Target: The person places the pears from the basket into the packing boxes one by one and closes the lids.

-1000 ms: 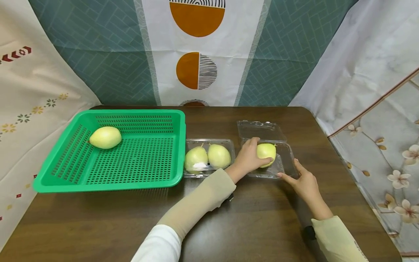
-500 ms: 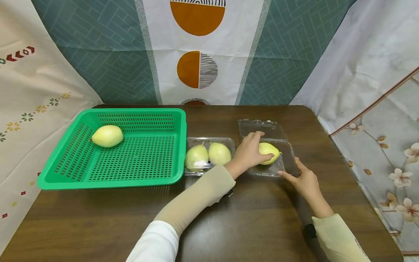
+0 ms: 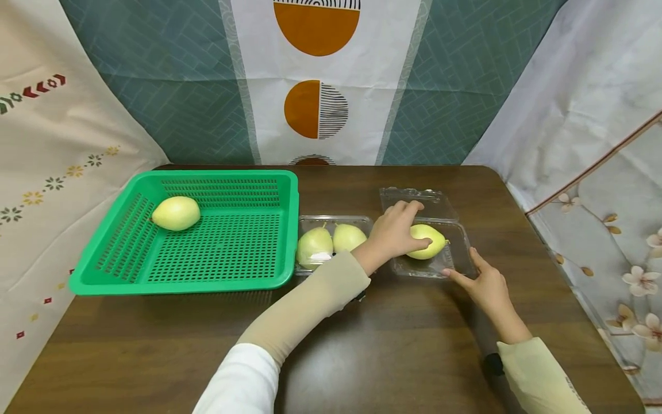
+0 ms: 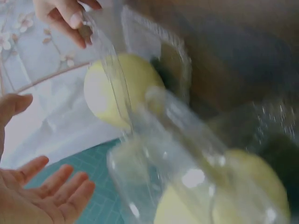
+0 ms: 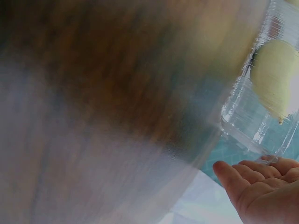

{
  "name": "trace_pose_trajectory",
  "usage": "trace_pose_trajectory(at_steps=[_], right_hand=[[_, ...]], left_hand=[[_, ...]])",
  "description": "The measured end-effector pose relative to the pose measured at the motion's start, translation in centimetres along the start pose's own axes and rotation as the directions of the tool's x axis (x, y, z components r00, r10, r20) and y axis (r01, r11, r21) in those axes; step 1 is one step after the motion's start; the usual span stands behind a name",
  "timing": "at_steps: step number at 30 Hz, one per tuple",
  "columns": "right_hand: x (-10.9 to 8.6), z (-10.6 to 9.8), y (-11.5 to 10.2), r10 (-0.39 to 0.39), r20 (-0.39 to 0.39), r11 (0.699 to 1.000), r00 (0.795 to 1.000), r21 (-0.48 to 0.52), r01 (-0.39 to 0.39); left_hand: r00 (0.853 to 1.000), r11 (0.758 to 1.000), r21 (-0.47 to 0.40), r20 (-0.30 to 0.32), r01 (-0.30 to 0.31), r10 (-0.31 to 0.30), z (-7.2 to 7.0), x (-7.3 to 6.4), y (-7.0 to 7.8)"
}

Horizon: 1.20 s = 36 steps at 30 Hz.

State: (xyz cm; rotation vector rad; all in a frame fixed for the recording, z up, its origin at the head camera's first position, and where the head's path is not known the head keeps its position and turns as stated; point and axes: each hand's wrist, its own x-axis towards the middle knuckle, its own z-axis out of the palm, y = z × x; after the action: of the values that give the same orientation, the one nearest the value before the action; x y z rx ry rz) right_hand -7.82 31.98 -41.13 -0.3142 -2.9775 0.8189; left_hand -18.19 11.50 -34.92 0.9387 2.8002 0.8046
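My left hand hovers beside a yellow-green pear, fingers spread and apart from it in the left wrist view. That pear lies on its side in an open clear plastic clamshell container, stem pointing right. The lid is folded back behind it. At the container's front right corner, my right hand grips the edge between thumb and fingers; the right wrist view shows its fingers at the corner. Left of this, a second clamshell with two pears is partly hidden by my left arm.
A green perforated basket stands on the left of the brown wooden table, with one pear at its back left. Patterned cloths hang behind and along both sides.
The pear under my left hand has turned from stem-up to lying with its stem to the right. My left fingers have loosened from it. My right hand stays at the container's corner.
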Motion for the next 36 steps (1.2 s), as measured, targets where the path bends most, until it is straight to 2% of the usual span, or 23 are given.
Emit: trace_pose_trajectory(at_steps=[5,16,22,30,36], right_hand=[[-0.2,0.1,0.1,0.003,-0.019,1.0,1.0,0.001,-0.003],[-0.4,0.3,0.2,0.004,-0.018,1.0,1.0,0.008,-0.004],[-0.4,0.2,0.1,-0.004,-0.035,1.0,0.999,0.023,0.005],[-0.3,0.2,0.2,-0.008,-0.018,1.0,1.0,0.022,0.009],[-0.1,0.0,0.0,-0.011,-0.01,1.0,1.0,0.01,0.012]], left_hand=[[0.999,1.0,0.018,0.046,-0.024,0.023,-0.9,0.0,-0.2],[0.996,0.998,0.013,0.065,-0.068,0.067,-3.1,0.0,-0.7],[0.997,0.998,-0.03,0.045,-0.056,0.057,-4.6,0.2,-1.0],[0.999,0.998,-0.031,0.026,-0.046,0.047,-6.2,0.1,-1.5],[1.0,1.0,-0.022,0.002,-0.014,0.014,-7.4,0.2,-2.1]])
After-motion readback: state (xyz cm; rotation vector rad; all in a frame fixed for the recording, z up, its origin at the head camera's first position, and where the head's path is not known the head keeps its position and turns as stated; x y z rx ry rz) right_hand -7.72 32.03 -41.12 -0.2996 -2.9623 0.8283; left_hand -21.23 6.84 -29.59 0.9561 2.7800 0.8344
